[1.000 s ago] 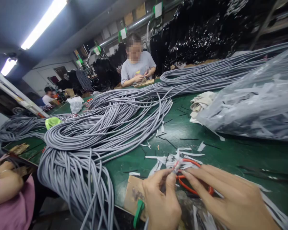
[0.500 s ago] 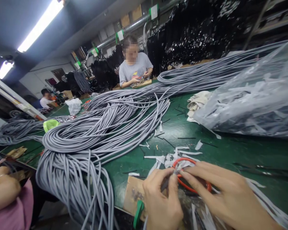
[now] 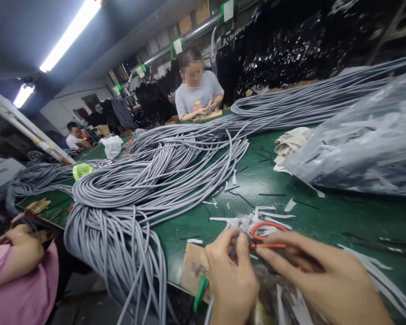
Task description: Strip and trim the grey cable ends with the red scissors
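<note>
My left hand point(image 3: 232, 271) is closed, thumb and fingertips pinched on what looks like the end of a grey cable; a length of it shows below the wrist, and the pinched part is mostly hidden. In my right hand point(image 3: 311, 266) is a pair of red-handled nippers point(image 3: 270, 224). Their handles are spread, and their head meets my left fingertips. White strips point(image 3: 246, 221) lie in a pile just beyond my hands. Near my left hand is a wooden board point(image 3: 192, 266) with a green lever point(image 3: 200, 293) at the table edge.
Large bundles of grey cable point(image 3: 122, 189) cover the green table point(image 3: 277, 176) at left and hang over its edge. At right lies a clear bag of scraps point(image 3: 365, 153) beside a beige cloth point(image 3: 291, 142). One person point(image 3: 199, 97) works across the table; another's pink sleeve point(image 3: 30, 280) is at left.
The view has shifted slightly, so the scene sits further right. In my right hand the nippers have turned, and my fingers now wrap further over their handles.
</note>
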{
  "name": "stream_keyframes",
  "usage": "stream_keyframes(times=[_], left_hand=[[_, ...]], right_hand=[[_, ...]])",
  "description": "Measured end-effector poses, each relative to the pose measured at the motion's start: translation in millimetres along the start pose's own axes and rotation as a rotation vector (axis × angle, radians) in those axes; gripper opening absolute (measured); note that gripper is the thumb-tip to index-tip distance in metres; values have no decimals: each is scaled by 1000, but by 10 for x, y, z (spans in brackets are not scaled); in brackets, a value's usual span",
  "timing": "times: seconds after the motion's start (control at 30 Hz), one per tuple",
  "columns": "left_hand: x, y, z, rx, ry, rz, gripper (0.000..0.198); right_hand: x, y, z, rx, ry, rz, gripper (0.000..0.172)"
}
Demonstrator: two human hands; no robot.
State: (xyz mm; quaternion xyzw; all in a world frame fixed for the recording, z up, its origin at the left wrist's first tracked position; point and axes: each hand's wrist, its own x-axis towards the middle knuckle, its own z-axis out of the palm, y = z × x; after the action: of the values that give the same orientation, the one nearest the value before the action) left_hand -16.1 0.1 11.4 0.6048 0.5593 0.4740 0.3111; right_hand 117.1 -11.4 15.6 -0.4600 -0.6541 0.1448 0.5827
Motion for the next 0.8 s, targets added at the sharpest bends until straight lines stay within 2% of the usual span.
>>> stream_keyframes(times=[0.1,0.17,0.27,0.33,0.43,0.5,0.6,0.7,0.8], left_hand=[[-42,34,35,-103,-92,15,28],[-45,51,45,-184,-116,0,32],[-6,80,23,-341,-142,-107,45],[34,99,-9,-474,-246,-203,53],[89,110,-55,-653,-462,-299,58],[115,100,-71,-720,-540,-326,57],[136,77,-71,-751,-587,-335,57],[142,63,-60,-764,-586,-333,58],[137,61,-54,-782,-595,-300,58]], right_hand=[[101,37,38,96,17,273,26],[145,35,41,158,-7,341,28],[188,9,25,254,-60,420,30],[211,12,11,301,-107,465,32],[221,69,-4,339,-103,500,38],[210,114,-20,410,-53,513,41],[208,120,-62,531,-115,463,46],[253,53,-89,461,-232,351,34],[285,10,-59,416,-197,358,40]])
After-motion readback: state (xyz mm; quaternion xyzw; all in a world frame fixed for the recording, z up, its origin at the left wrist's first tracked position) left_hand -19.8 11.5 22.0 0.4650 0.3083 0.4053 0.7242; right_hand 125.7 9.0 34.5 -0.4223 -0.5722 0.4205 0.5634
